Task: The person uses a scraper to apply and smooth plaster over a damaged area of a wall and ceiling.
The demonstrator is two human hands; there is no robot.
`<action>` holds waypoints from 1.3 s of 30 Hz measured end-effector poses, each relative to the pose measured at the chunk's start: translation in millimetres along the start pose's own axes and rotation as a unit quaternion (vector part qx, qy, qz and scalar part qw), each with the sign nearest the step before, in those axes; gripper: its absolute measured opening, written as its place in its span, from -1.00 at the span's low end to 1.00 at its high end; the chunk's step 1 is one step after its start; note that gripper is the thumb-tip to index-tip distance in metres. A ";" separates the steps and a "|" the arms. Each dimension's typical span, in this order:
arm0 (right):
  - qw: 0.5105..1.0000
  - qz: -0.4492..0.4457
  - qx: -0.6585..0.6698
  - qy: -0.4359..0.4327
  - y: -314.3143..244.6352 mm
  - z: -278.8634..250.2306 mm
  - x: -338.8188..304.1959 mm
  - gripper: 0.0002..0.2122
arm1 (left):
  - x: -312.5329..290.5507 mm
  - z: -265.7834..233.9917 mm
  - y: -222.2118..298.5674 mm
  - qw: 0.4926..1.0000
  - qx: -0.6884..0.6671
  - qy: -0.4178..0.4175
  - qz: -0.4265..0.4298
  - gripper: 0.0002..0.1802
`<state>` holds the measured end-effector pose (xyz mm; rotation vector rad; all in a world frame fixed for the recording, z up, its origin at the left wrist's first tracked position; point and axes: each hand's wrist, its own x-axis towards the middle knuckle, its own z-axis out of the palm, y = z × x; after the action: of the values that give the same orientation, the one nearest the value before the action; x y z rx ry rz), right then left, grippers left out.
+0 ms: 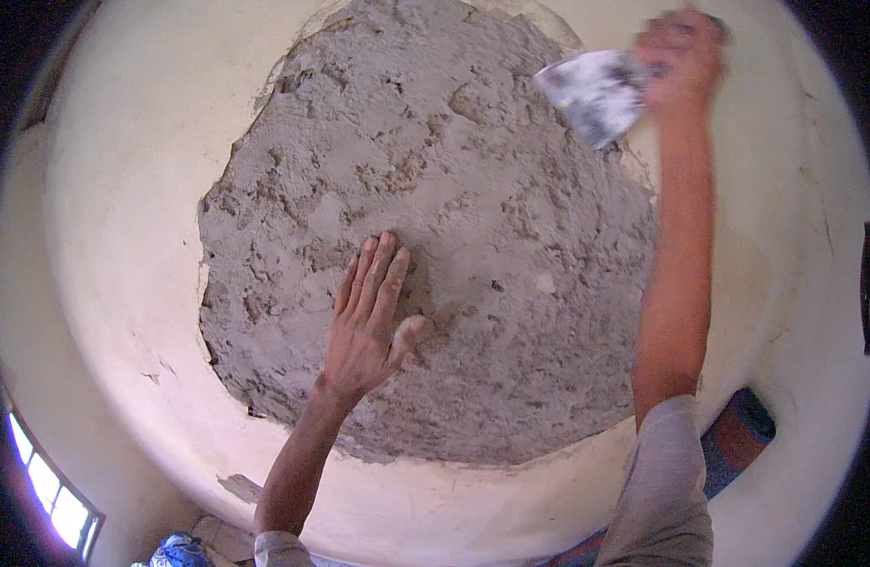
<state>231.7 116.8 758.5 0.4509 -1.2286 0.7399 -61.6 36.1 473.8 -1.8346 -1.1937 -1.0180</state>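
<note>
Two arms [678, 274] extend upward. Left grip [364, 321] rests flat on one grey plaster patch [511, 378], thumb spread from the fingers. Right grip [682, 61], raised higher, clasps one scraper [594, 96]; its blade points left of that grip.

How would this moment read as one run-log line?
left hand: open, apparently resting on grey patch | right hand: gripping scraper, blurred, at patch's upper right edge, contact unclear | pale wall: borders patch
</note>
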 end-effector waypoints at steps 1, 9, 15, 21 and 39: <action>0.986 -0.026 -0.103 0.129 12.0 30.0 -25.2 -0.74 | -2.2 -6.1 -0.9 1.000 0.011 -0.004 -0.002 -0.26; 0.981 -0.132 -0.139 0.021 -19.3 34.2 -22.4 -0.72 | -3.4 -13.0 -6.4 0.999 -0.034 -0.016 0.025 -0.24; 0.985 -0.002 -0.141 0.101 -14.7 34.9 -2.7 -0.73 | -4.9 -8.4 -8.3 0.999 -0.014 -0.015 0.029 -0.25; 0.994 -0.003 -0.078 -0.071 -11.8 -7.8 7.5 -0.76 | -6.3 -2.5 -9.8 0.999 0.005 -0.011 0.030 -0.26; 0.995 -0.047 -0.085 0.016 -25.2 32.8 -15.5 -0.74 | -5.8 0.6 -5.2 1.000 0.004 0.002 0.015 -0.22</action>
<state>225.3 73.2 755.3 0.3518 -1.2219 0.5554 -67.9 36.0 469.2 -1.8377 -1.1637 -0.9989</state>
